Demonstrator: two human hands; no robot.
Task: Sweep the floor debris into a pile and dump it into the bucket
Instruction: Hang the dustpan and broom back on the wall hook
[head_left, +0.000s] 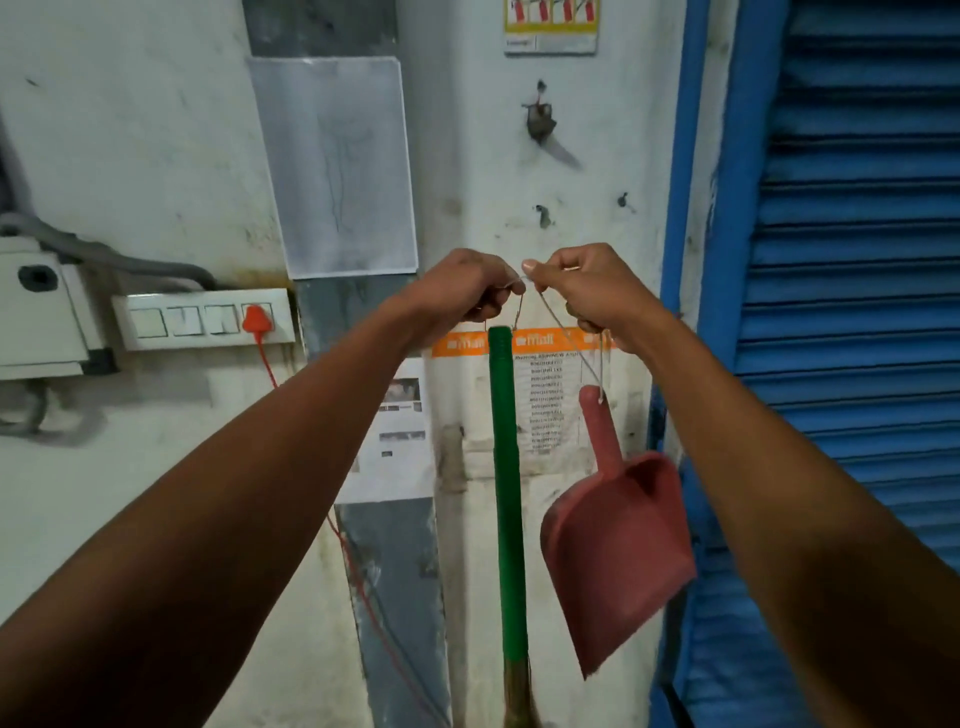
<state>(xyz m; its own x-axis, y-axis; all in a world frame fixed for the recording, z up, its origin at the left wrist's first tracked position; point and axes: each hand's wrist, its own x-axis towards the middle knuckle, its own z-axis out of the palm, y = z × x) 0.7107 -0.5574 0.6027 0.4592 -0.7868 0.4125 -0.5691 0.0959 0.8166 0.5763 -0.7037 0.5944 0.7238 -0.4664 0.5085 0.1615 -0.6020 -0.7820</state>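
My left hand and right hand each pinch the hanging strings; green broom and red dustpan dangle below against the wall, so I'd separate the loops slowly, avoiding tangles

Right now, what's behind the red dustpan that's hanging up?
Behind the red dustpan is the dirty white wall, with the blue shutter beside it. A printed paper list sits behind its handle. The wall directly behind the scoop is covered.
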